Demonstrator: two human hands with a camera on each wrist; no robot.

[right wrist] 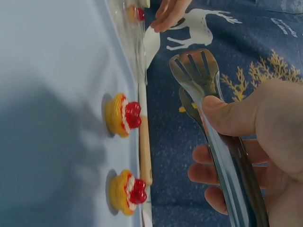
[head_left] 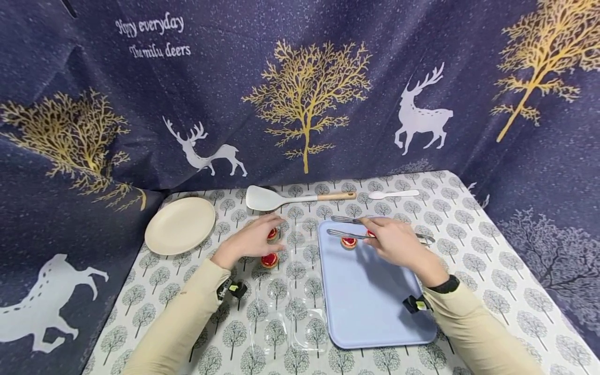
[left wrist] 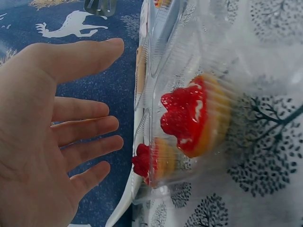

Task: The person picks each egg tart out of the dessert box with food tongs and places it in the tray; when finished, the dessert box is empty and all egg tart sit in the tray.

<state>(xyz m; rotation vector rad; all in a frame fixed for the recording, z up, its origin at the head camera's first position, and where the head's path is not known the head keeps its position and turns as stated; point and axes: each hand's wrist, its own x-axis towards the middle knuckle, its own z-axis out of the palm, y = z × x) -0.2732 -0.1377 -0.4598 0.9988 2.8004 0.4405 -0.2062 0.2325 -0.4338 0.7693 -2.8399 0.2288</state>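
My right hand (head_left: 396, 240) grips metal tongs (right wrist: 227, 156) over the far part of a blue tray (head_left: 375, 307). The slotted tong ends point left, with nothing between them in the right wrist view. Two red-topped tarts sit on the tray: one tart (right wrist: 123, 115) and another tart (right wrist: 127, 192). My left hand (head_left: 255, 237) hovers with fingers spread beside a clear plastic container (head_left: 288, 312). In that container's far end lie a nearer tart (left wrist: 194, 116) and a farther tart (left wrist: 154, 161); the left hand touches neither.
A cream plate (head_left: 180, 226) lies at the back left. Along the back are a white spatula (head_left: 267, 199) with a wooden handle and a small white spoon (head_left: 394, 194). A dark printed curtain (head_left: 211, 104) hangs behind the table.
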